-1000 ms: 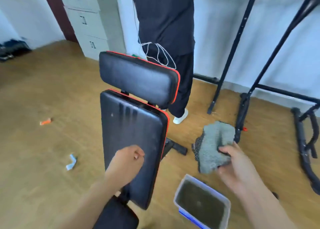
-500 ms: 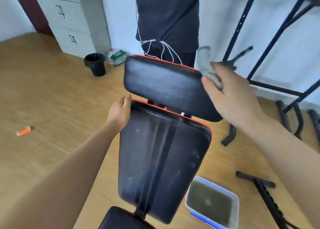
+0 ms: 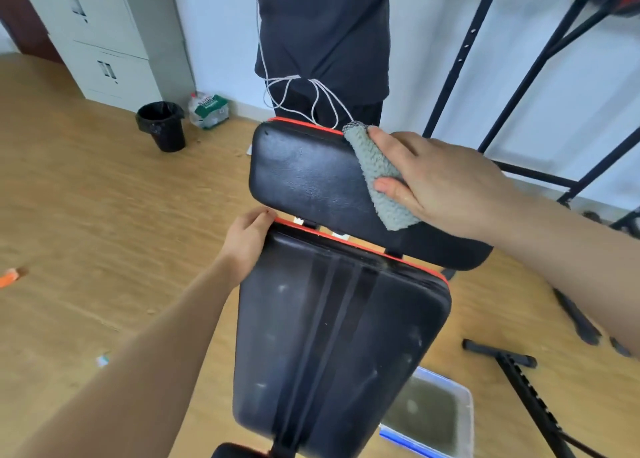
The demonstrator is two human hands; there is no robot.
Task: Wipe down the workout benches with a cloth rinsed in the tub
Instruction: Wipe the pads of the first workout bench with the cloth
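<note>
Cloth (image 3: 379, 177) on headrest (image 3: 304, 177) | held by right hand (image 3: 446, 184) | left hand (image 3: 247, 243) grips backrest (image 3: 339, 336)

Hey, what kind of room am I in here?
Probably a small workout room, maybe inside an office: a padded bench, a black pull-up frame by the wall, and a grey filing cabinet.

Grey cloth (image 3: 379, 177), black red-trimmed bench (image 3: 332, 336)
</note>
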